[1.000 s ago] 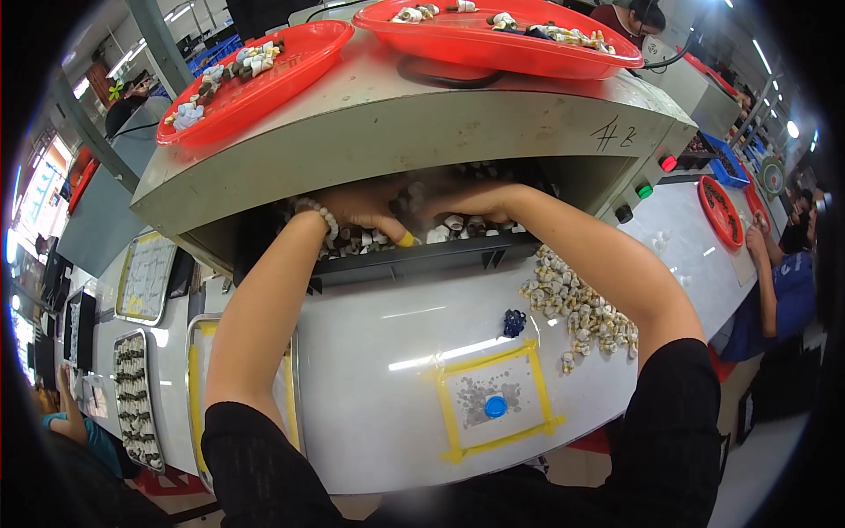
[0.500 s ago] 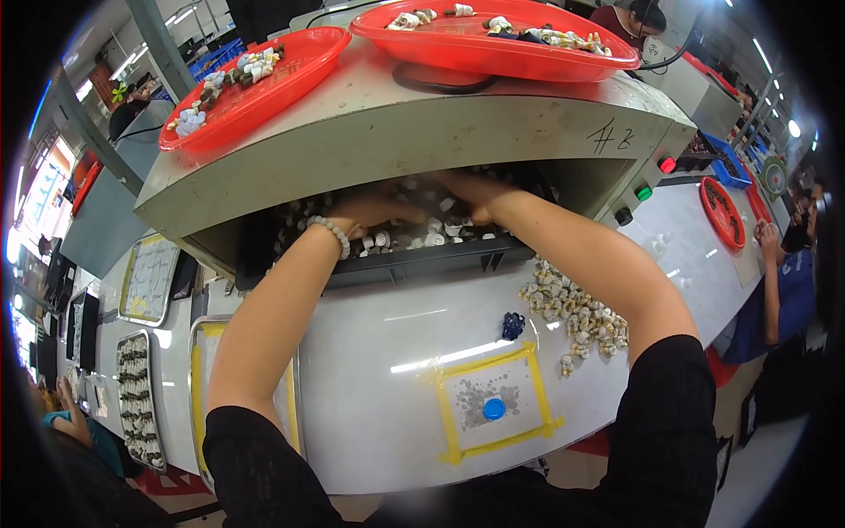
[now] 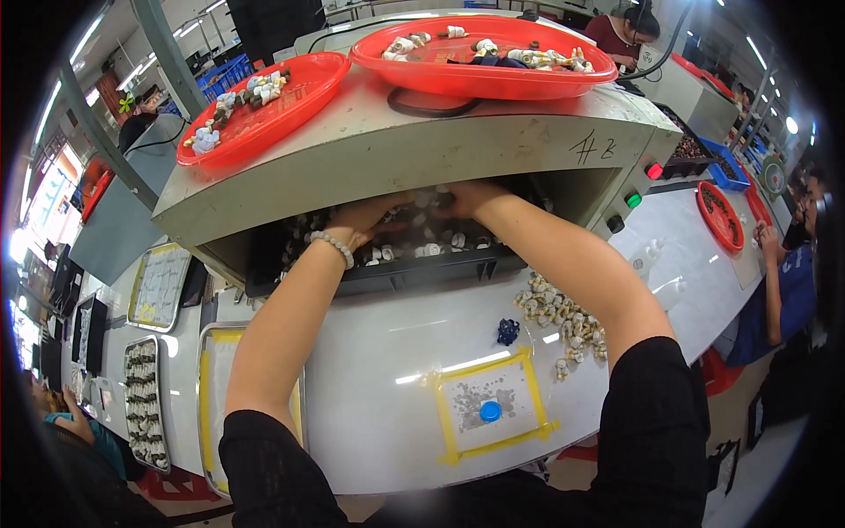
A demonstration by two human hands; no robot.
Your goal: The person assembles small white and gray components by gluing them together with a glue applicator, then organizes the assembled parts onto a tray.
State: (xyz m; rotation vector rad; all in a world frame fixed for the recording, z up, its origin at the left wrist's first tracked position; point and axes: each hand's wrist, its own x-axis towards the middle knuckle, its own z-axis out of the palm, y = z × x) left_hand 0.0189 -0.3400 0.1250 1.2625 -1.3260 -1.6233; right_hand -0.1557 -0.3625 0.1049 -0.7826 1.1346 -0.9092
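Note:
Both my hands reach under the front lip of a grey metal housing (image 3: 387, 158), into a black plastic bin (image 3: 414, 277). The bin holds many small white and dark pieces (image 3: 429, 250). My left hand (image 3: 363, 216), with a beaded bracelet at the wrist, is in the bin's middle, its fingers pointing right and smeared among the pieces. My right hand (image 3: 468, 199) faces it from the right, fingers mostly hidden by shadow and the lip. Blurred pale pieces show between the two hands; whether either hand grips any cannot be made out.
Two red trays (image 3: 484, 81) with small pieces stand atop the housing. A pile of white-and-tan pieces (image 3: 563, 312), a dark blue cluster (image 3: 508, 332) and a blue cap (image 3: 490, 411) inside a yellow-taped square lie on the white table. Metal trays (image 3: 145, 400) stand left; co-workers sit both sides.
My hands have drawn closer together inside the bin, the left one shifting slightly up. The whole view has shifted a little. Pieces between the hands are blurred.

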